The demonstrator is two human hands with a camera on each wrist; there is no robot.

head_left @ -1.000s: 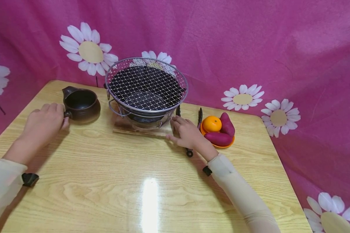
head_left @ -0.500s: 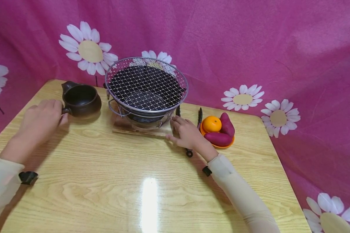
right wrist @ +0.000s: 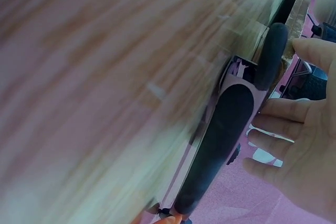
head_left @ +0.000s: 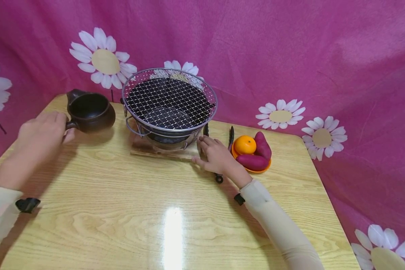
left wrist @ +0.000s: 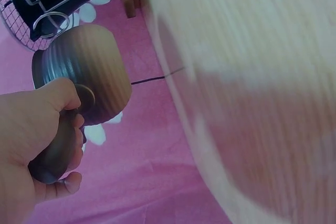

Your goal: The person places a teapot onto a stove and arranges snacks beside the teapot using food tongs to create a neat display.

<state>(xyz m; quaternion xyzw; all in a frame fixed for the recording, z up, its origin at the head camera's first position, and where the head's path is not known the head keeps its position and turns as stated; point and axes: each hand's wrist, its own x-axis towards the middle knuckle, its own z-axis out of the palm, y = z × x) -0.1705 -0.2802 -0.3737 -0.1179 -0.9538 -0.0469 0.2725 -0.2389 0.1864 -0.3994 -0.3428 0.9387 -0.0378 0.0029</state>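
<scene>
My left hand [head_left: 42, 135] grips the side handle of a dark brown clay pot [head_left: 92, 114] with a spout, at the table's back left. The left wrist view shows the pot's ribbed body [left wrist: 89, 72] raised off the table, my fingers and thumb wrapped round the handle [left wrist: 55, 153]. My right hand [head_left: 217, 155] lies at the right end of a wooden board [head_left: 158, 152], fingers extended, over a pair of black-handled tongs [head_left: 219, 178]. Up close, the tongs' handle [right wrist: 218, 142] stands beside my right fingers, which do not hold it.
A round charcoal grill [head_left: 175, 131] with a wire mesh top stands on the board at the back middle. To the right, an orange plate [head_left: 258, 170] bears a mandarin [head_left: 245, 144] and purple sweet potatoes [head_left: 253, 162]. A pink flowered cloth [head_left: 243, 67] hangs behind the table [head_left: 121, 217].
My left hand has raised the clay pot off the table and shifted it slightly left. The right hand has stayed in place.
</scene>
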